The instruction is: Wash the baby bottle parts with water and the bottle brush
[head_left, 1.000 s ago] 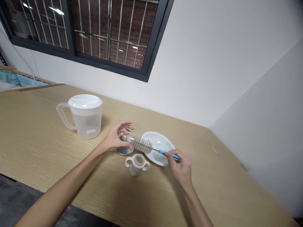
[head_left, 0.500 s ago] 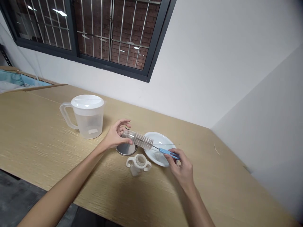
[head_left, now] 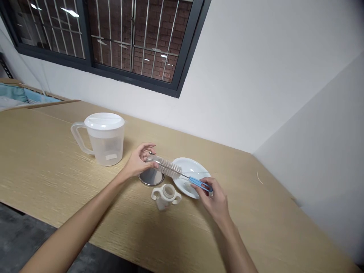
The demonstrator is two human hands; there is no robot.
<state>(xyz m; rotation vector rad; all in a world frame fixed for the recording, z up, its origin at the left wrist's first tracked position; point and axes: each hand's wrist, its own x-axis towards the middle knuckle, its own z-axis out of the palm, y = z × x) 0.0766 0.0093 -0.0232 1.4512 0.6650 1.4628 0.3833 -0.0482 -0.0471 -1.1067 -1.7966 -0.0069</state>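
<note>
My left hand (head_left: 139, 162) is closed around a small clear cylinder (head_left: 154, 159), held tilted with its mouth toward the right. A bottle brush (head_left: 170, 168) with pale bristles reaches into that mouth, most of the bristles still outside. The fingers of my right hand (head_left: 213, 195) pinch the brush's blue handle. Under my left hand lies a round shiny metal dish (head_left: 152, 177), partly covered. Just in front stands an open baby bottle (head_left: 166, 195) with two curved side handles. Behind the brush sits a white bowl (head_left: 196, 167) with a small clear piece in it, hard to make out.
A translucent lidded pitcher (head_left: 105, 140) stands to the left on the wooden table (head_left: 113, 231). A thin pale strip (head_left: 259, 178) lies at the right. Behind are a wall and a barred window (head_left: 133, 38); a bin with blue cloth (head_left: 22, 94) is at far left.
My right hand and the brush have moved slightly left, toward the clear cylinder, so the bristles sit a little closer to my left hand. My left hand stays nearly in place.
</note>
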